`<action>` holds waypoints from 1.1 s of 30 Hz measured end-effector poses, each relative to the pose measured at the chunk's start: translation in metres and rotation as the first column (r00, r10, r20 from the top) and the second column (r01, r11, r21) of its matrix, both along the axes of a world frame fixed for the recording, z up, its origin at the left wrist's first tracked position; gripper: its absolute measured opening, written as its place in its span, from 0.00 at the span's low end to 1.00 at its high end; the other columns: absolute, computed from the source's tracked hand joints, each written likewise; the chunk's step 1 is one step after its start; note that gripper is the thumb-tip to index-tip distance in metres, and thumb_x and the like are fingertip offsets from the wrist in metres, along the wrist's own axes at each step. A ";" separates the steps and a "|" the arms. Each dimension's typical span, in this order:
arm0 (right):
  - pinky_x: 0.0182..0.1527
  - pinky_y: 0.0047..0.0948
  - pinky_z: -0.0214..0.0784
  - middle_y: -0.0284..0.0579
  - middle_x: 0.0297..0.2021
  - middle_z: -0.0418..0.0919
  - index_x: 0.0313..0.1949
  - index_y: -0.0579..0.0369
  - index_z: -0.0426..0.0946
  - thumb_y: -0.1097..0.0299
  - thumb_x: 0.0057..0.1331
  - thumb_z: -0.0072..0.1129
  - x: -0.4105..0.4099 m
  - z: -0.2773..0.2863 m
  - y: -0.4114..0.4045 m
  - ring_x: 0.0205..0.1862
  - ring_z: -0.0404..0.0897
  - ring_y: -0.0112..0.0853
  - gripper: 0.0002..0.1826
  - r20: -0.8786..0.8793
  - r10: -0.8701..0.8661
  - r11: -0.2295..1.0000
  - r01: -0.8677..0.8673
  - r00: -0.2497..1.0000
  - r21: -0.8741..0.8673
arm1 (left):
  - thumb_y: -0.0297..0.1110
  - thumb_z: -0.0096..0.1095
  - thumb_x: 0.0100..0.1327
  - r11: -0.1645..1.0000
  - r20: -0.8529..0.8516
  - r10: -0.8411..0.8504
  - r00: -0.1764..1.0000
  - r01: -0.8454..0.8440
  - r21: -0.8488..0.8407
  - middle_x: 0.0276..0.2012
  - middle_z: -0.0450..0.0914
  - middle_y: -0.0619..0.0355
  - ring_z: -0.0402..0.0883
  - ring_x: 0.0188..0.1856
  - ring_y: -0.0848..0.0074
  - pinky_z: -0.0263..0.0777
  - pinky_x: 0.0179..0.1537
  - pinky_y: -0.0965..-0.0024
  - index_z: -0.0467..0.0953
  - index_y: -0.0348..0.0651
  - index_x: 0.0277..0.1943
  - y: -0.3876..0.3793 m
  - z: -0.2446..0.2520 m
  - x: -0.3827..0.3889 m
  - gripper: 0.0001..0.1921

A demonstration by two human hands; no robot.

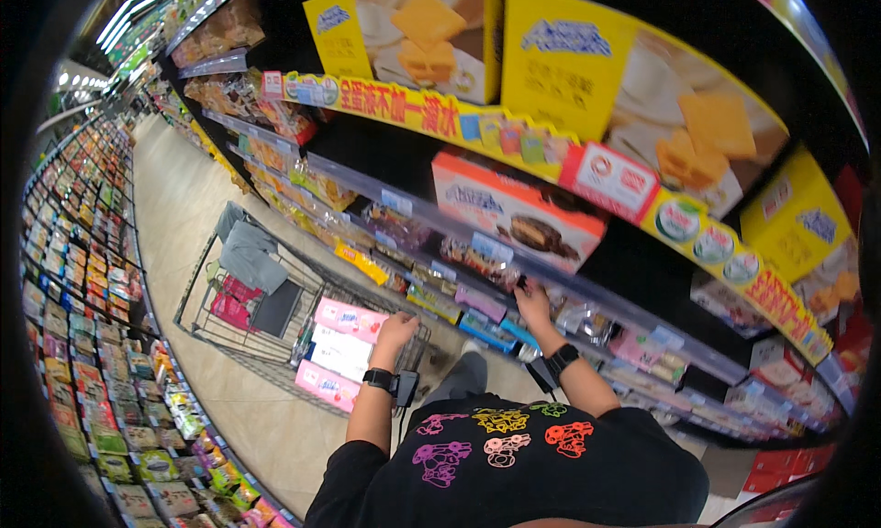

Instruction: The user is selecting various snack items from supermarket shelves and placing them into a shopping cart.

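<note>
My left hand [398, 329] is over the near end of a wire shopping cart [234, 352], beside a pink and white box [341, 352] in its basket; whether it grips the cart's rim I cannot tell. Reaching into the shelving on the right, my right hand [533, 299] has its fingers at packaged snacks [475, 258] on a shelf below an orange and white cake box [516, 211]. Whether these fingers hold a pack is not clear. Grey cloth [253, 256] and a pink item [234, 304] lie at the cart's far end.
Large yellow biscuit boxes [564, 67] fill the upper shelf, above a yellow promotional strip [509, 139]. Lower shelves hold many packaged snacks. Across the tiled aisle floor [165, 177], another long shelf of packaged goods [103, 308] runs along the left. My legs stand between cart and shelving.
</note>
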State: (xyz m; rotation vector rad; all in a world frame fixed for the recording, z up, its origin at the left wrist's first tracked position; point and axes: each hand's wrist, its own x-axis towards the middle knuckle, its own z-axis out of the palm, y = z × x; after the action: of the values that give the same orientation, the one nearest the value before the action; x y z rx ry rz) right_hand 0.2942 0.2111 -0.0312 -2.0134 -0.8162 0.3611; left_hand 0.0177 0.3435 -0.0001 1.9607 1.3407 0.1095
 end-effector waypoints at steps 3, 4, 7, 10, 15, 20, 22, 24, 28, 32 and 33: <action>0.49 0.31 0.60 0.46 0.40 0.74 0.45 0.58 0.69 0.62 0.58 0.50 0.048 -0.045 0.005 0.44 0.71 0.35 0.18 -0.310 0.162 0.979 -0.192 0.937 -0.071 | 0.47 0.51 0.51 0.995 0.163 -0.057 0.985 0.042 0.092 0.36 0.75 0.39 0.73 0.43 0.54 0.65 0.45 0.61 0.72 0.34 0.42 0.033 0.006 0.063 0.23; 0.49 0.29 0.59 0.43 0.41 0.73 0.45 0.59 0.68 0.64 0.58 0.49 0.032 -0.016 0.015 0.45 0.70 0.33 0.17 -0.327 0.102 0.994 -0.110 0.940 -0.006 | 0.47 0.51 0.52 0.993 0.211 -0.052 0.976 0.029 0.114 0.37 0.74 0.38 0.73 0.43 0.53 0.65 0.45 0.60 0.71 0.33 0.43 0.045 -0.002 0.071 0.24; 0.48 0.26 0.58 0.38 0.44 0.68 0.45 0.59 0.67 0.66 0.58 0.50 0.041 -0.027 -0.010 0.44 0.67 0.28 0.16 -0.467 0.430 0.859 -0.192 0.772 0.475 | 0.46 0.52 0.52 0.968 0.274 -0.124 0.954 0.056 0.243 0.42 0.70 0.36 0.69 0.45 0.49 0.64 0.46 0.58 0.65 0.31 0.48 0.077 -0.001 0.116 0.27; 0.48 0.26 0.58 0.39 0.44 0.68 0.45 0.58 0.67 0.66 0.58 0.50 0.051 -0.020 -0.007 0.44 0.67 0.28 0.16 -0.616 0.303 0.931 -0.089 0.727 0.353 | 0.42 0.52 0.51 0.939 0.227 -0.132 0.965 0.048 0.341 0.46 0.68 0.38 0.68 0.44 0.46 0.63 0.46 0.57 0.68 0.33 0.46 0.100 -0.010 0.143 0.23; 0.47 0.25 0.58 0.39 0.44 0.68 0.46 0.58 0.67 0.66 0.58 0.50 0.055 0.012 0.019 0.43 0.67 0.28 0.16 -0.715 0.068 0.980 0.088 0.696 0.179 | 0.40 0.51 0.51 0.780 0.174 -0.484 0.858 0.332 0.531 0.39 0.74 0.43 0.72 0.43 0.54 0.65 0.45 0.57 0.73 0.38 0.39 0.138 -0.063 0.178 0.16; 0.47 0.25 0.58 0.39 0.44 0.68 0.46 0.58 0.67 0.67 0.58 0.50 0.064 0.024 0.037 0.43 0.68 0.28 0.16 -0.742 -0.019 0.980 0.160 0.670 0.119 | 0.40 0.52 0.54 0.925 0.331 -0.378 0.865 0.369 0.094 0.47 0.67 0.47 0.66 0.50 0.66 0.63 0.47 0.62 0.66 0.43 0.47 0.138 -0.070 0.179 0.18; 0.47 0.25 0.58 0.39 0.43 0.68 0.46 0.58 0.67 0.67 0.58 0.50 0.065 0.027 0.041 0.43 0.68 0.27 0.16 -0.751 -0.038 0.981 0.169 0.659 0.099 | 0.40 0.52 0.55 0.936 0.374 -0.291 0.881 0.343 -0.078 0.51 0.64 0.48 0.63 0.53 0.70 0.62 0.48 0.63 0.64 0.45 0.50 0.140 -0.079 0.179 0.20; 0.47 0.25 0.58 0.39 0.43 0.68 0.46 0.58 0.67 0.67 0.58 0.50 0.065 0.028 0.043 0.43 0.68 0.27 0.16 -0.758 -0.055 0.979 0.184 0.650 0.086 | 0.40 0.53 0.56 0.917 0.419 -0.189 0.888 0.312 -0.248 0.54 0.62 0.50 0.61 0.56 0.75 0.61 0.49 0.65 0.62 0.47 0.54 0.141 -0.089 0.176 0.22; 0.46 0.25 0.59 0.39 0.43 0.68 0.46 0.58 0.67 0.67 0.58 0.50 0.067 0.032 0.045 0.42 0.68 0.27 0.16 -0.766 -0.077 0.977 0.200 0.638 0.068 | 0.41 0.55 0.56 0.891 0.410 -0.142 0.901 0.296 -0.343 0.58 0.59 0.54 0.60 0.59 0.79 0.61 0.48 0.76 0.59 0.47 0.57 0.142 -0.100 0.173 0.26; 0.46 0.25 0.59 0.39 0.43 0.68 0.46 0.57 0.67 0.67 0.58 0.50 0.067 0.033 0.046 0.42 0.68 0.27 0.16 -0.764 -0.077 0.977 0.200 0.641 0.070 | 0.40 0.53 0.55 0.922 0.405 -0.217 0.888 0.323 -0.214 0.52 0.64 0.51 0.64 0.53 0.72 0.63 0.46 0.71 0.63 0.44 0.52 0.143 -0.085 0.175 0.22; 0.46 0.25 0.59 0.39 0.43 0.68 0.46 0.57 0.67 0.68 0.58 0.50 0.066 0.034 0.045 0.42 0.68 0.27 0.16 -0.764 -0.076 0.977 0.201 0.640 0.071 | 0.40 0.53 0.55 0.927 0.411 -0.230 0.882 0.327 -0.183 0.50 0.65 0.50 0.65 0.51 0.70 0.64 0.45 0.70 0.64 0.44 0.50 0.143 -0.079 0.177 0.21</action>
State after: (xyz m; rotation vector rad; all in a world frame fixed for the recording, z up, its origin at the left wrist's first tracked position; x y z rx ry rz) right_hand 0.3600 0.2566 0.0031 -1.5329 -0.1328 0.9488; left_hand 0.1950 0.4862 -0.0790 1.7839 0.7667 0.1676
